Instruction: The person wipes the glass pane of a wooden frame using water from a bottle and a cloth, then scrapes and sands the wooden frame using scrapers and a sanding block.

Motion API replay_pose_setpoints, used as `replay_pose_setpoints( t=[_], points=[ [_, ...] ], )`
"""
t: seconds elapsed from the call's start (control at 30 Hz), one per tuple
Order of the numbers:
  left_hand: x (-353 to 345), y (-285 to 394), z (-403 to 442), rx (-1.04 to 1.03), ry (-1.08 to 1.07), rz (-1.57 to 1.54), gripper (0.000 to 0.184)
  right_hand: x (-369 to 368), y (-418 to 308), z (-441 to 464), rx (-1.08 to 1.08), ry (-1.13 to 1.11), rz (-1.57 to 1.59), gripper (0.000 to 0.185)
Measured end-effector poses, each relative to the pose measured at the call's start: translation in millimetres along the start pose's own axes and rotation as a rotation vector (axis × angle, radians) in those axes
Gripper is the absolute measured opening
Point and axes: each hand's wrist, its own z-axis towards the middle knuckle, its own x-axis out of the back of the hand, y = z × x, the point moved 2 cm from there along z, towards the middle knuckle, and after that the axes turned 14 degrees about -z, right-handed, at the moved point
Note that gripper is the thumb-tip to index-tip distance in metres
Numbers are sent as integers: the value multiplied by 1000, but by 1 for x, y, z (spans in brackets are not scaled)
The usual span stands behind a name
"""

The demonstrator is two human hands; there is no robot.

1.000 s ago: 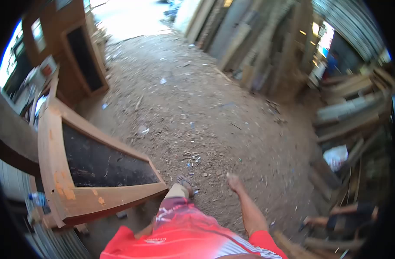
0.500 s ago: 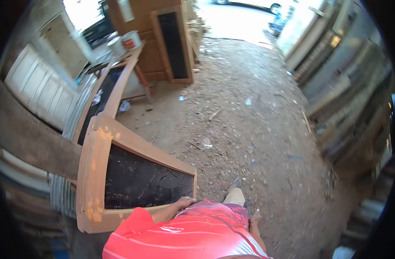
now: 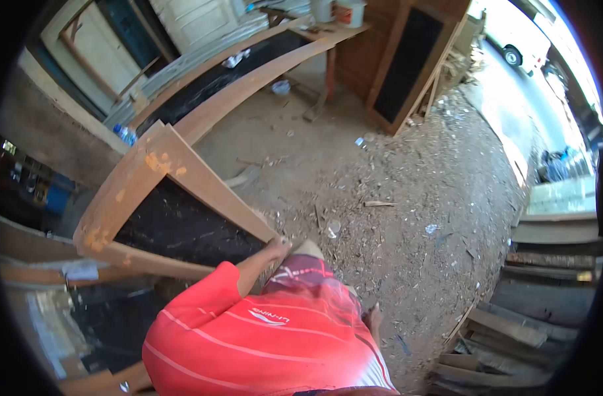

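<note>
Fingers of the left hand (image 3: 277,249) touch the near corner of a framed panel (image 3: 189,223); whether they grip it or only rest on it, I cannot tell; the panel spreads away from them to the left, tilted, its wide end farthest from the hand and marked with orange patches (image 3: 158,162); the right hand (image 3: 374,318) hangs beside the hem of the red shirt (image 3: 249,336), well apart from the panel and partly hidden, so I cannot tell how its fingers stand.

Just past the left hand, a clear cup (image 3: 333,228) lies on the littered ground (image 3: 407,178), with a stick (image 3: 379,204) beyond it; near the panel's far end is a water bottle (image 3: 125,134), next to a thick beam (image 3: 57,125).

Farther off, a long framed piece (image 3: 268,84) serves as a surface, a crumpled white rag (image 3: 235,58) on its dark middle and a bucket (image 3: 349,13) at its far end; beyond stands a tall door (image 3: 409,66); boards (image 3: 506,327) are stacked at right; farthest is a white vehicle (image 3: 518,36).
</note>
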Motion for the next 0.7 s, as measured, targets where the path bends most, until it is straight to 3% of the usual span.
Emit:
replay_pose_setpoints(
  t=[0.03,0.13,0.2,0.3,0.4,0.43,0.5,0.6,0.67,0.7],
  points=[
    [10,41,-13,123,12,-50,44,18,-33,12,14,-54,-48,66],
    [-14,23,20,34,106,-162,44,48,-149,69,-12,-82,52,63],
    [-24,11,41,134,129,-166,45,63,-216,110,18,-17,24,66],
    [-35,-6,76,359,162,-164,46,54,-328,151,287,29,-151,64],
    [-27,-14,121,318,90,-248,42,23,-446,141,683,493,-269,65],
    [-56,-74,158,385,89,-618,43,12,-481,125,621,271,-401,65],
    [-8,-11,167,338,220,-214,43,-39,-541,102,465,-168,-598,66],
    [11,-14,230,317,256,-189,41,-90,-599,113,397,-173,-398,65],
    [58,55,233,292,321,-279,43,-118,-624,129,760,210,-547,63],
    [67,56,245,304,353,-371,41,-134,-634,130,934,406,-603,63]
  ],
)
